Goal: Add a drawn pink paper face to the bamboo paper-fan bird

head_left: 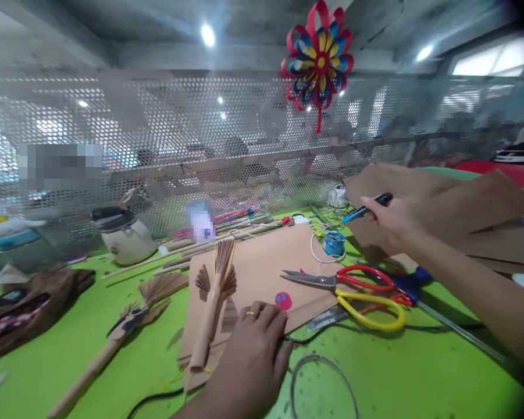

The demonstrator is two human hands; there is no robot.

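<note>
Pen [367,208] was pinched in the right hand [395,222] near the far edge of the tabletop [462,375]. The left hand [253,355], fingers loosely bent, lay on brown paper [264,262] beside 1 pink circle [283,301].

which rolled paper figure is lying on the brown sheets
The rolled paper figure nearest the left hand; the other figure, with a dark patch, lies on the green table.

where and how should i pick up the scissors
Best, I'd say, by the red handle loop and yellow handle loop, coming from above and the right. The scissors lie with the loops to the right and the pointed blades facing left, so that side likely avoids the tips.
</note>
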